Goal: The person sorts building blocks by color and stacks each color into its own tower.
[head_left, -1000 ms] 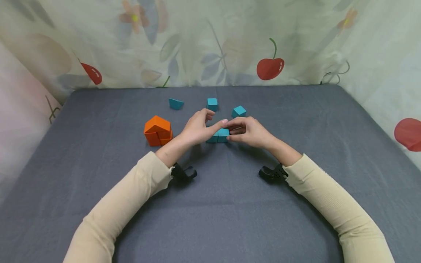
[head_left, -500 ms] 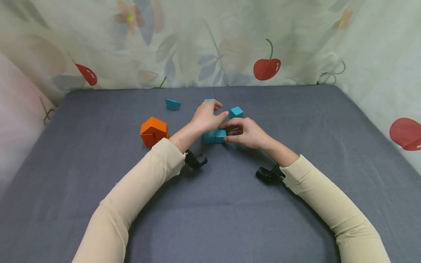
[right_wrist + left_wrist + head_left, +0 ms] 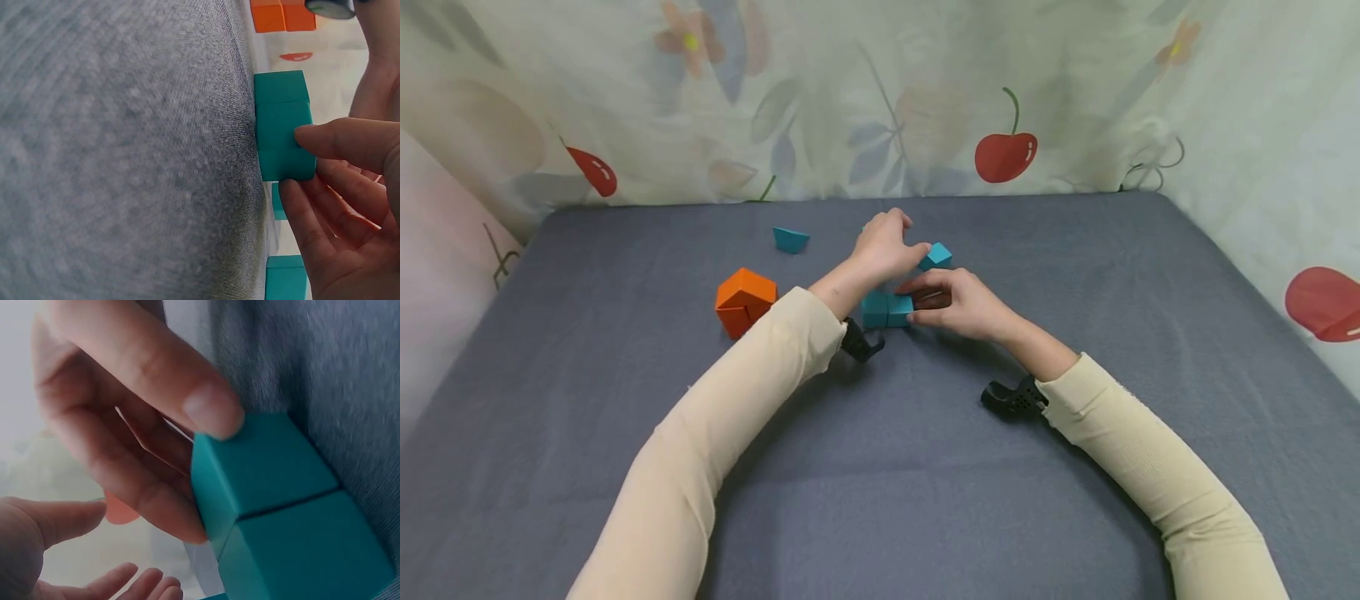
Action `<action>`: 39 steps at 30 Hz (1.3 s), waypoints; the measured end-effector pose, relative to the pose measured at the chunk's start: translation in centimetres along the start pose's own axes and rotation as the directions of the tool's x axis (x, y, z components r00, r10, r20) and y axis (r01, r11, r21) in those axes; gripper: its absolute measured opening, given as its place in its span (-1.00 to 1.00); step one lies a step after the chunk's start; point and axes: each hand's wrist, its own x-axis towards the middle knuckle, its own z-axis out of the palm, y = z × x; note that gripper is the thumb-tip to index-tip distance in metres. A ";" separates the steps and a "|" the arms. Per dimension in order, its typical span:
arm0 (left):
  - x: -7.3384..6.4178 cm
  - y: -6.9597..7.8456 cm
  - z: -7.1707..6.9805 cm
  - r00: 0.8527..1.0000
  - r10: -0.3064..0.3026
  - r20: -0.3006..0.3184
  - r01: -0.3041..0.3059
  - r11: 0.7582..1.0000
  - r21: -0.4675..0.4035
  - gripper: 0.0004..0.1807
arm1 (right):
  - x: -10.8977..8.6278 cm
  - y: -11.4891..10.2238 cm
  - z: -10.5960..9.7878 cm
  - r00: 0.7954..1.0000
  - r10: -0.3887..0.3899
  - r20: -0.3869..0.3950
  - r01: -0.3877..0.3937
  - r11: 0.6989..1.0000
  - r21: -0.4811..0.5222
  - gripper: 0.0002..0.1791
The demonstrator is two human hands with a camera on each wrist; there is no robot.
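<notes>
Two teal blocks stand side by side and touching on the cloth, the left block (image 3: 874,310) and the right block (image 3: 900,311). My right hand (image 3: 958,304) pinches the right block at its right end, with the thumb (image 3: 331,139) on its near face and fingers at the end and far side. Beyond the pair, my left hand (image 3: 886,246) reaches over with thumb and fingers apart. Nothing shows between them in the left wrist view (image 3: 69,550). A teal cube (image 3: 937,255) lies just right of the left thumb. The spot behind the left hand is hidden.
An orange block stack (image 3: 745,302) with a peaked top stands to the left, close to the left sleeve. A teal wedge-like block (image 3: 790,241) lies at the back left. Grey cloth (image 3: 880,483) covers the table, and a patterned curtain (image 3: 820,100) hangs behind its far edge.
My left hand has left the teal pair and moved away and slightly right, now covering the teal cube at the back middle. The right hand has stayed on the right block.
</notes>
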 end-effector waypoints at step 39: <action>4.2 1.3 0.6 0.964 0.159 0.211 -0.226 0.911 0.344 -0.59 | 0.0 0.3 0.1 0.999 -0.048 -0.016 0.048 0.999 0.004 -0.60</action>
